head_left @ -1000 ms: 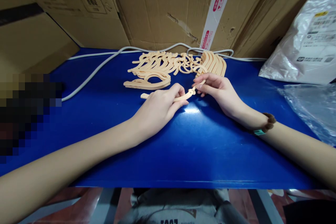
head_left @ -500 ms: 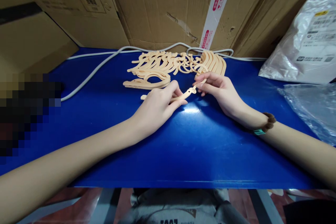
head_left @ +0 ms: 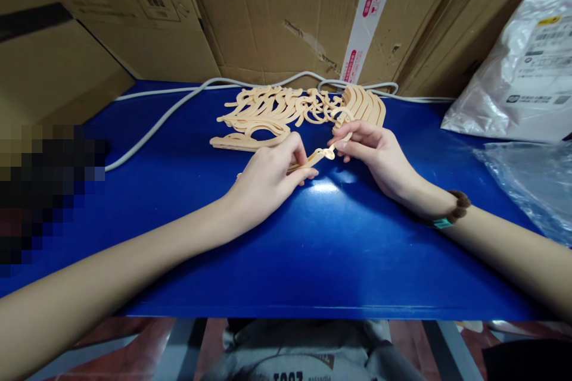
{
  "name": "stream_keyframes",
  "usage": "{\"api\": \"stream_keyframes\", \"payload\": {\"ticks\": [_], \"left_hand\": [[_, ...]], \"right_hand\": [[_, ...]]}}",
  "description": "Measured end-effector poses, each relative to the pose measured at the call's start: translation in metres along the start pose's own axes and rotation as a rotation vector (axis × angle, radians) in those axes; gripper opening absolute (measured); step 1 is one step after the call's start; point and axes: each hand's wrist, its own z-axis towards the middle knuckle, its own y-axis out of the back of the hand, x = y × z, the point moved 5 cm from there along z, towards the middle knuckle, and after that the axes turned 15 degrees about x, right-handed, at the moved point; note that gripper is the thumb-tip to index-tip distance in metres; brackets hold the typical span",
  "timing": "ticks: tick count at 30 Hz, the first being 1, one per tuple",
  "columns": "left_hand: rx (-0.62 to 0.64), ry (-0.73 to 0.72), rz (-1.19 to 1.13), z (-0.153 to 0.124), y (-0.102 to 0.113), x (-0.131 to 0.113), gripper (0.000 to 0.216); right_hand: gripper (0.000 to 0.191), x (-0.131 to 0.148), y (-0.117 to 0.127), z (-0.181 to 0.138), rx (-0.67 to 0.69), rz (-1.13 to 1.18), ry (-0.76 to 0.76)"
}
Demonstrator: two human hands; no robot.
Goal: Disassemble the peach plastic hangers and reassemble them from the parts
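Note:
Between the thumb and fingers of my left hand point(head_left: 270, 172) is a beige plastic hanger arm point(head_left: 315, 158), its far left end mostly covered by the hand. My right hand point(head_left: 378, 152) pinches a slim beige hanger hook point(head_left: 332, 146), whose lower end meets the rounded end of the arm. Whether the two are locked together I cannot tell. Just beyond my left hand lie folded beige hangers point(head_left: 250, 141). Behind them are a row of curved hanger arms point(head_left: 263, 106), a cluster of loose hooks point(head_left: 316, 110) and, at the right, nested hanger arms point(head_left: 366, 108).
The blue table point(head_left: 286, 250) carries a white cable point(head_left: 154, 131) along its back and left. Cardboard boxes point(head_left: 268, 18) stand behind. At the right are a white plastic parcel bag point(head_left: 504, 83) and a clear plastic bag point(head_left: 527, 172). A blurred dark area covers the left edge.
My left hand has turned the hanger arm slightly, so its hole no longer faces me and its left end has dipped mostly out of sight. My right hand has barely moved.

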Motion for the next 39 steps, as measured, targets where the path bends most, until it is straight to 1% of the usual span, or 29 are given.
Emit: {"api": "stream_keyframes", "payload": {"ticks": [3,5,7,11,13,15,21,26,27,29,31,33,36,39], "left_hand": [[0.029,-0.023,-0.047,0.001,-0.002,-0.001,0.022],[0.050,-0.025,-0.006,0.002,-0.002,-0.002,0.017],[0.063,0.006,0.132,0.002,-0.002,-0.004,0.012],[0.133,0.120,0.484,0.003,-0.004,-0.007,0.029],[0.175,0.135,0.597,0.003,-0.007,-0.008,0.032],[0.191,0.129,0.664,0.003,-0.009,-0.009,0.034],[0.171,0.113,0.661,0.002,-0.009,-0.007,0.034],[0.112,0.035,0.619,0.001,-0.007,-0.009,0.037],[0.104,0.029,0.620,0.001,-0.007,-0.010,0.036],[0.102,0.040,0.631,0.000,-0.008,-0.010,0.036],[0.114,0.055,0.639,0.000,-0.009,-0.010,0.035],[0.131,0.060,0.639,0.001,-0.010,-0.009,0.035],[0.142,0.060,0.646,0.002,-0.010,-0.009,0.035],[0.153,0.055,0.646,0.003,-0.011,-0.010,0.037]], "right_hand": [[0.017,-0.001,0.001,0.000,0.004,0.008,0.006],[0.017,-0.001,0.002,0.000,-0.001,0.013,0.015],[0.017,0.000,0.002,0.001,-0.007,0.029,0.022],[0.017,0.000,0.001,0.001,-0.016,0.076,0.014],[0.017,0.001,0.001,0.002,-0.014,0.086,0.013],[0.017,0.001,0.001,0.002,-0.002,0.084,0.015],[0.017,0.000,0.000,0.001,0.039,0.047,0.010],[0.018,0.000,-0.005,0.001,0.119,-0.049,-0.022],[0.018,0.000,-0.005,0.001,0.111,-0.047,-0.022],[0.018,0.000,-0.003,0.001,0.051,-0.005,-0.016],[0.018,-0.001,0.000,0.001,-0.019,0.050,-0.020],[0.019,-0.002,0.002,0.002,-0.055,0.081,-0.031],[0.022,-0.002,0.002,0.002,-0.071,0.100,-0.032],[0.023,0.000,0.001,0.002,-0.048,0.117,-0.022]]}}
